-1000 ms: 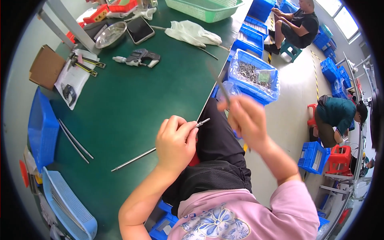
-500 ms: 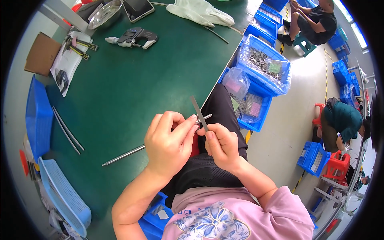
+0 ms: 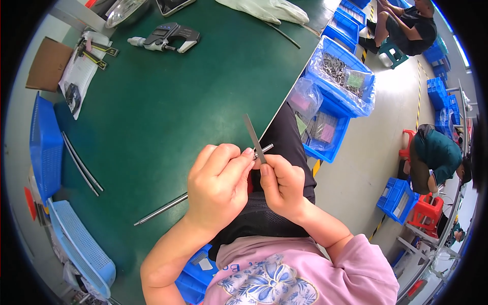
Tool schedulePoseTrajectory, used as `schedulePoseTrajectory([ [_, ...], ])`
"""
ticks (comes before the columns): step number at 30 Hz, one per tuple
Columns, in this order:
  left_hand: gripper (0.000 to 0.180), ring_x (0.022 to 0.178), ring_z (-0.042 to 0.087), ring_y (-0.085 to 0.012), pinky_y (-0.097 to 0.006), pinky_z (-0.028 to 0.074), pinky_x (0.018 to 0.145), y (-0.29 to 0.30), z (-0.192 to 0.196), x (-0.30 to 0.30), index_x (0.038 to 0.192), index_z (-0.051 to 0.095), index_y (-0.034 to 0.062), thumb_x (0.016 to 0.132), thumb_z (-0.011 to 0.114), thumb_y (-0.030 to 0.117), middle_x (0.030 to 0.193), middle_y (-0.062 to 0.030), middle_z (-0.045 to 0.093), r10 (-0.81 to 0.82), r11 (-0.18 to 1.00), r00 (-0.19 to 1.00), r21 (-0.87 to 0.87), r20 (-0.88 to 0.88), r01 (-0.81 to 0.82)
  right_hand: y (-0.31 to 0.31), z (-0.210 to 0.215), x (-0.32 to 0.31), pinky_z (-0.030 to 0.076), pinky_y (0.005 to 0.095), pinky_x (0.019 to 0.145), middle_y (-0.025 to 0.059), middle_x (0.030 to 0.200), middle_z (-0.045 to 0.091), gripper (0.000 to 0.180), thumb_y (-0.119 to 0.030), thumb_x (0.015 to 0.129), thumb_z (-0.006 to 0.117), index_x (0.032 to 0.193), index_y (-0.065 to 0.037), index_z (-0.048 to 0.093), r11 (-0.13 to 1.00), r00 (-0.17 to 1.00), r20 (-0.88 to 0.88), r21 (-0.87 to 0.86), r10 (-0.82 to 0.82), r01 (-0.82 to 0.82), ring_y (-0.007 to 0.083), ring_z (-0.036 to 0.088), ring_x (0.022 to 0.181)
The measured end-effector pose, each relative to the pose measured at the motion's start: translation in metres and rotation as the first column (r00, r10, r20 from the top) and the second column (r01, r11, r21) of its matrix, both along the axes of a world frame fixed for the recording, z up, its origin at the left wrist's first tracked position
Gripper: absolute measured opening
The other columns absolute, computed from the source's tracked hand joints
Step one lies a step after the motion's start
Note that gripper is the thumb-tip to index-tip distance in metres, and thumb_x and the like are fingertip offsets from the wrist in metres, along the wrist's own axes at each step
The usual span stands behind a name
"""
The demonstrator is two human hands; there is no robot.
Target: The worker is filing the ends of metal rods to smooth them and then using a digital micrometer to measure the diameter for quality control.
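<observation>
My left hand (image 3: 217,184) is closed around a thin metal rod (image 3: 161,209), pinching it close to its right end. The rod's long left part sticks out beyond my wrist, over the green tabletop. Between the thumb and fingers of my right hand (image 3: 282,186) is a narrow, flat grey metal strip, perhaps a small file (image 3: 252,132). It stands slanted and crosses the rod near its right tip. My fingertips partly hide where the two pieces meet.
A digital micrometer (image 3: 166,37) lies on the green table (image 3: 168,101). White gloves (image 3: 264,9) rest at its far edge. Blue crates of metal parts (image 3: 339,76) stand to the right. Two thin rods (image 3: 80,162) and blue baskets (image 3: 81,244) are at left. Other people sit farther right.
The view has shifted slightly. The rod's left end sits a little lower and the rod is more steeply tilted. Both hands keep their grips, and the strip still crosses the rod.
</observation>
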State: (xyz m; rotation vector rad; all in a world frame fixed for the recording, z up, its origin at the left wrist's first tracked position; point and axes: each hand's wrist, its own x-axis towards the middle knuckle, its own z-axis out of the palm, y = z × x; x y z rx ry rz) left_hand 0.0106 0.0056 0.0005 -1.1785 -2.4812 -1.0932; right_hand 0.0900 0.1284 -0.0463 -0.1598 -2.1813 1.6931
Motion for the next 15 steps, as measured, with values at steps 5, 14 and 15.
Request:
schedulePoseTrajectory([
  [5, 0.023, 0.066, 0.053, -0.0219, -0.033, 0.045, 0.055, 0.001, 0.000, 0.000, 0.088, 0.068, 0.0001, 0.066, 0.070, -0.005, 0.078, -0.0060, 0.058, -0.025, 1.000, 1.000, -0.019, 0.010, 0.025, 0.001, -0.011, -0.002, 0.047, 0.0262, 0.047, 0.0106, 0.073, 0.066, 0.013, 0.006, 0.084, 0.056, 0.096, 0.002, 0.060, 0.993, 0.989, -0.149, 0.115, -0.023, 0.040, 0.0180, 0.062, 0.051],
  [14, 0.017, 0.060, 0.050, -0.0205, -0.031, 0.039, 0.049, 0.002, 0.000, 0.000, 0.081, 0.068, 0.0006, 0.066, 0.074, -0.004, 0.074, -0.0066, 0.057, 0.012, 1.000, 0.999, 0.027, -0.045, -0.011, 0.003, -0.004, 0.001, 0.044, 0.0261, 0.045, 0.0104, 0.069, 0.063, 0.009, 0.005, 0.085, 0.056, 0.092, 0.003, 0.060, 1.000, 0.997, -0.065, 0.008, 0.028, -0.028, 0.0167, 0.058, 0.047],
  [15, 0.019, 0.064, 0.052, -0.0216, -0.032, 0.042, 0.052, 0.001, 0.001, 0.000, 0.084, 0.067, -0.0001, 0.066, 0.072, -0.005, 0.076, -0.0067, 0.057, -0.007, 1.000, 1.000, 0.011, -0.019, 0.007, 0.002, -0.008, 0.007, 0.044, 0.0261, 0.045, 0.0106, 0.069, 0.063, 0.008, 0.005, 0.085, 0.056, 0.092, 0.003, 0.060, 1.000, 0.999, -0.047, 0.013, 0.021, -0.021, 0.0169, 0.058, 0.048],
])
